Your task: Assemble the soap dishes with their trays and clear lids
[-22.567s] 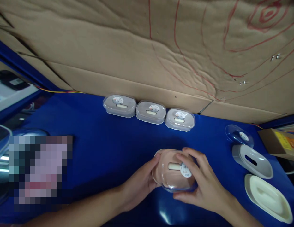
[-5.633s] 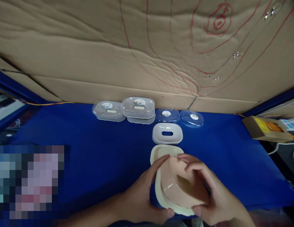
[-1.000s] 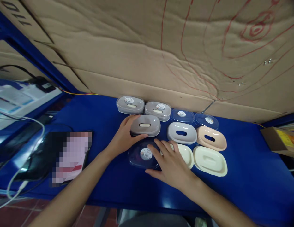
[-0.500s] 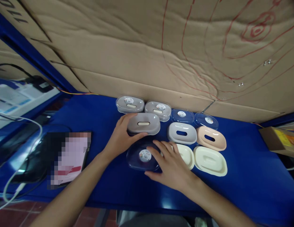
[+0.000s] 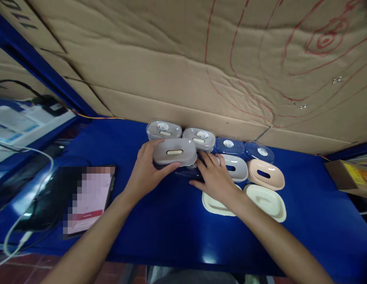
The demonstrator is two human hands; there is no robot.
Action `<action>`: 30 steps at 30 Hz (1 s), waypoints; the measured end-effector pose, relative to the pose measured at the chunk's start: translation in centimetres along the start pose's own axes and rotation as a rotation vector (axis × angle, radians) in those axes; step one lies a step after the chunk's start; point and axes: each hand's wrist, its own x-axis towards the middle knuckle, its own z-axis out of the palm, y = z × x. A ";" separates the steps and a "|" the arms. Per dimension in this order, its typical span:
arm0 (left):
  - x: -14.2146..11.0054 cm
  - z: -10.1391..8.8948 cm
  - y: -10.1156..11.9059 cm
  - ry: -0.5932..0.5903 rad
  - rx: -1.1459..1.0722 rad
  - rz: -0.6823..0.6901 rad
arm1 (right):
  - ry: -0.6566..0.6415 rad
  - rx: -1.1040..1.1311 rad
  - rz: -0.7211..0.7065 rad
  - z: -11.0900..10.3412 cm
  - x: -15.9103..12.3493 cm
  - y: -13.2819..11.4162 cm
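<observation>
My left hand (image 5: 144, 169) grips a grey oval soap dish (image 5: 187, 148) by its left end, thumb at the near side. A cream strip shows in the slot of this dish. My right hand (image 5: 217, 177) holds a clear plastic lid (image 5: 187, 172) at its right end. Most of the lid is hidden behind the grey dish and my fingers. Just behind are two grey dishes under clear lids, the left one (image 5: 156, 135) and the right one (image 5: 192, 134). Beside my right hand lies a pale grey slotted tray (image 5: 241, 170), and a cream base (image 5: 211, 203) is partly under my forearm.
To the right are a peach slotted tray (image 5: 276, 176) and another cream base (image 5: 267, 203). Two clear lids (image 5: 230, 152) lie near the cardboard wall (image 5: 159, 79). A tablet (image 5: 94, 201) with cables is on the left, and a cardboard box (image 5: 345, 177) stands far right.
My right hand has moved the clear lid away from me, up to the grey dish. The grey dish has shifted slightly left in my left hand and now covers much of the lid.
</observation>
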 end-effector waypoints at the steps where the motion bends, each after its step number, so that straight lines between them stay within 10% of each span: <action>1: 0.0 0.0 0.0 -0.006 -0.002 -0.011 | -0.011 0.029 -0.021 -0.4 0.4 0.8; 15: -1.1 -0.1 1.4 -0.319 -0.117 0.062 | -0.001 0.130 0.118 -1.4 8.9 7.6; 25: -1.5 -3.2 2.4 -0.603 -0.196 0.116 | 0.019 0.224 0.195 -0.9 8.0 7.2; 30: -1.4 -1.1 2.6 -0.633 -0.269 0.085 | 0.263 0.391 0.151 -2.6 4.8 7.5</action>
